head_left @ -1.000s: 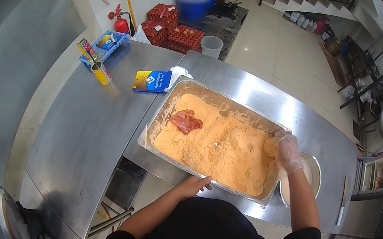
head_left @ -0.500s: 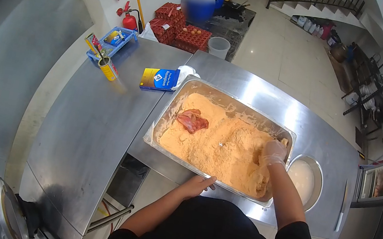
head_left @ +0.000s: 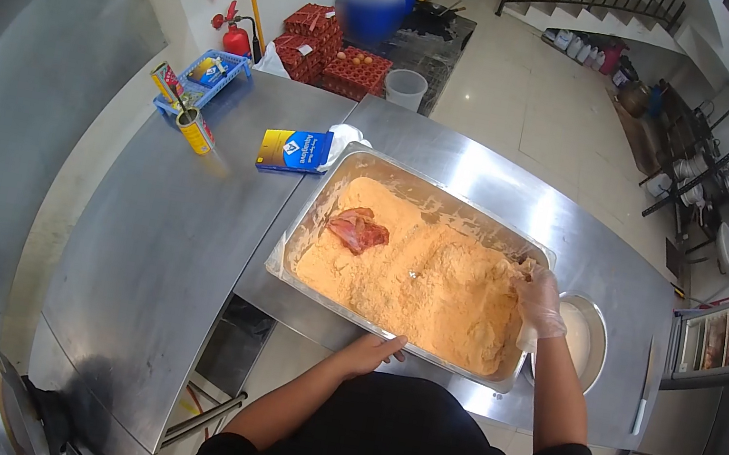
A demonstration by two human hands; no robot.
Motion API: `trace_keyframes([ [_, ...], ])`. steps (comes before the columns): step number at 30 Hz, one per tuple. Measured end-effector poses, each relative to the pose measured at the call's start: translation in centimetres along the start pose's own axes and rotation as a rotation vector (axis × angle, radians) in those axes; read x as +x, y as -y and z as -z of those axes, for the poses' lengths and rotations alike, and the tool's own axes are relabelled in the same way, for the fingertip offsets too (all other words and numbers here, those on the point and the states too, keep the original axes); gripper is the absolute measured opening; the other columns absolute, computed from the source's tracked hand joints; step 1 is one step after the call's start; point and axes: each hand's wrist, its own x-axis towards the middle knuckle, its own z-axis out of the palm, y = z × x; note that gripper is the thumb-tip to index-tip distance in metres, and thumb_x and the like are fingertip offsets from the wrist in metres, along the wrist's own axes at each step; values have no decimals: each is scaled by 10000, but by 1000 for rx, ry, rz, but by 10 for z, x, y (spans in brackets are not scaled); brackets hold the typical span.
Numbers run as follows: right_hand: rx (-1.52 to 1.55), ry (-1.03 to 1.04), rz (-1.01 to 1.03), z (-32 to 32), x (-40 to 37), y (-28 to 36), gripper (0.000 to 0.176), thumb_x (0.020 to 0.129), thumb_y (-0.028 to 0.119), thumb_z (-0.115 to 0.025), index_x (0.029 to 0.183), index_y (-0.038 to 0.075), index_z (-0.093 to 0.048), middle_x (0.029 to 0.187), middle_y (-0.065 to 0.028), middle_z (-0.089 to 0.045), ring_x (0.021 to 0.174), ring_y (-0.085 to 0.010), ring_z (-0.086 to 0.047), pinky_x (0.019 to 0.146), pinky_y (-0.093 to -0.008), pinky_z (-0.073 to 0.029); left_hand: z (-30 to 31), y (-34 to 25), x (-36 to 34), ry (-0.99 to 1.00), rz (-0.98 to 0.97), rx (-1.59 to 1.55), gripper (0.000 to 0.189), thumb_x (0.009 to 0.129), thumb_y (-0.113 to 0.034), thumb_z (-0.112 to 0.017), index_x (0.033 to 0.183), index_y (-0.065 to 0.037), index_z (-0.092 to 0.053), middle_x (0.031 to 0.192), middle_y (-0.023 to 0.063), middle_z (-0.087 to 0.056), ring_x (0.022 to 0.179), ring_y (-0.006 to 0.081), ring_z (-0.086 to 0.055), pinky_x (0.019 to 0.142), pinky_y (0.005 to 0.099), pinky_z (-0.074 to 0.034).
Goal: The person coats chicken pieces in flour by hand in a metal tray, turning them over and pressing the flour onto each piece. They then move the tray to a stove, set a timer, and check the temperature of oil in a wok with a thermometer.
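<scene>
A deep rectangular metal pan (head_left: 477, 191) is filled with orange-tinted flour (head_left: 432, 287). On the flour at its left end lies a raw, reddish piece of meat (head_left: 358, 230). My bare left hand (head_left: 372, 354) grips the near rim, thumb on top. At the pan's right end is my right hand (head_left: 542, 301) in a clear plastic glove. Its fingers are curled at the inner wall, and whatever they hold is hard to make out under a floury coating. Partly behind my right wrist stands a round metal bowl (head_left: 600, 349) of whitish liquid.
A blue-and-yellow glove box (head_left: 293, 150) lies behind the pan's left corner. Farther left are an opened can (head_left: 195, 132) and a blue basket (head_left: 226, 74). A knife (head_left: 642, 399) lies near the counter's right edge. Red egg trays (head_left: 355, 72) and a white bucket (head_left: 405, 90) stand on the floor beyond.
My right hand has risen from the flour and shifted right toward the pan's end wall. My left hand stays on the rim. The whole view has shifted slightly.
</scene>
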Motion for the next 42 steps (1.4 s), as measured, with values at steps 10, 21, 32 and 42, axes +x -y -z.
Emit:
trace_keyframes([
  [10,-162,64,160,8,2,-5,110,813,85,-637,876,4,-679,833,-212,-674,788,-343,-665,703,-415,-515,1,-4,-4,3,17,13,563,1005,-498,-460,1018,21,-680,946,114,-703,861,193,-602,799,340,-486],
  [21,-542,27,391,32,18,15,171,801,107,-597,917,84,-720,875,-188,-667,851,-377,-640,778,-438,-514,2,-10,-5,15,33,28,536,1013,-474,-467,1045,22,-669,962,117,-705,894,192,-618,802,339,-489],
  [32,-1235,443,456,-33,27,-13,188,729,112,-642,881,22,-706,843,-173,-692,859,-328,-677,745,-404,-527,0,7,1,-12,3,-38,545,1003,-490,-479,1100,15,-660,963,109,-705,876,191,-616,802,337,-486],
  [42,-388,266,311,-10,-2,-6,292,738,133,-743,952,-29,-630,903,-222,-642,857,-372,-630,780,-427,-497,1,-2,-1,-2,39,9,559,1005,-504,-462,1014,3,-696,970,106,-706,888,199,-606,812,349,-480],
])
